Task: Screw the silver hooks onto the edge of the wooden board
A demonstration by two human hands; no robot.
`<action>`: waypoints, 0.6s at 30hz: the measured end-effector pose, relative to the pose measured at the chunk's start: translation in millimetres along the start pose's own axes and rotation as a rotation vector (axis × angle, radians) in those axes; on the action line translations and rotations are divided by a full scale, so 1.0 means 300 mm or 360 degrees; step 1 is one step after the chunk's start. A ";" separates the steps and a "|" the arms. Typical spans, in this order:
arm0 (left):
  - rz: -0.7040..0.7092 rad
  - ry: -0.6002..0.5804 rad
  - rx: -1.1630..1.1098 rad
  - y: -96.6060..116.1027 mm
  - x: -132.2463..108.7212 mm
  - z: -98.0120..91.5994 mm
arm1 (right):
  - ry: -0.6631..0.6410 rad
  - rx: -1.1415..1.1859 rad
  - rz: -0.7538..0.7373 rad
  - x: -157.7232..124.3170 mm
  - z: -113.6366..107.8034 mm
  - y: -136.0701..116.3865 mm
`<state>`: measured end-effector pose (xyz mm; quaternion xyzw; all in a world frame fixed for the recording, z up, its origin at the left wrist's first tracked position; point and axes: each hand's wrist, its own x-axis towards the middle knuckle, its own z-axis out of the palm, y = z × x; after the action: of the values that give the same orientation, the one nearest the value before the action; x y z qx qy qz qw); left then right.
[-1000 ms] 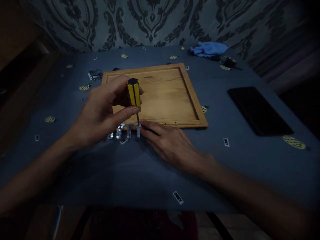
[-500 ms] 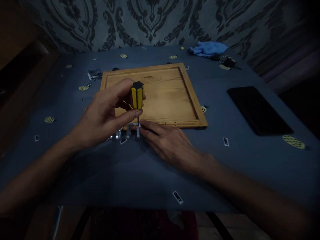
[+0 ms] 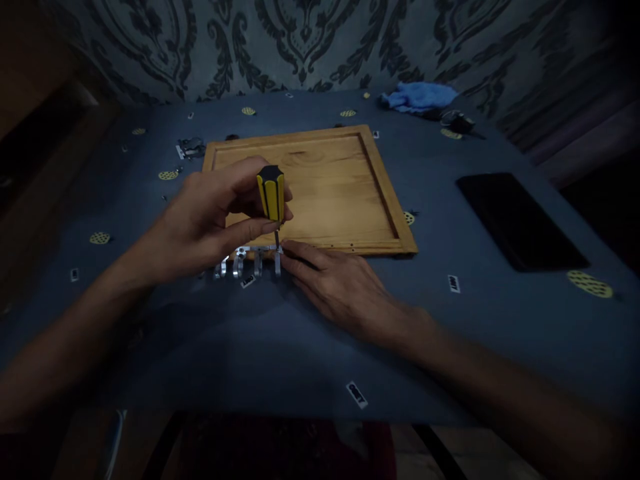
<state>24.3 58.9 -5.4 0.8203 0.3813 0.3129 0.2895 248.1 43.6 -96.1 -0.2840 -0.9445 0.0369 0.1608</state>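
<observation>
My left hand is closed round a yellow-and-black screwdriver, held upright with its tip down on a metal hook rack at the near edge of a wooden board. My right hand lies flat on the blue cloth, palm down. Its fingertips press against the right end of the hook rack beside the screwdriver tip. The rack has several shiny hooks pointing toward me.
A black phone lies to the right on the blue table. A blue cloth and a small dark object sit at the far right. Another metal part lies far left. Small stickers dot the table.
The screwdriver handle has turned and shifted slightly in my left hand's fingers; the tip stays on the rack. My right hand has not moved.
</observation>
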 end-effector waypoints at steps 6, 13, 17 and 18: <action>-0.0008 -0.0013 0.0002 0.001 -0.001 0.009 | 0.0026 0.0026 -0.0021 0.001 -0.002 0.002; -0.0072 0.0319 0.0021 0.006 -0.003 0.054 | 0.0026 0.0086 -0.0016 0.001 -0.006 0.003; -0.0030 0.0450 0.0104 0.012 -0.007 0.056 | -0.0002 0.0059 -0.0003 0.000 -0.004 0.003; -0.0019 0.0468 0.0122 0.013 -0.008 0.055 | 0.0001 0.0050 -0.0003 -0.001 -0.003 0.003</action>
<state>37.0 50.9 -13.8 0.7737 0.4362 0.4132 0.2008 249.0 44.2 -95.4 -0.2805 -0.9441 0.0514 0.1655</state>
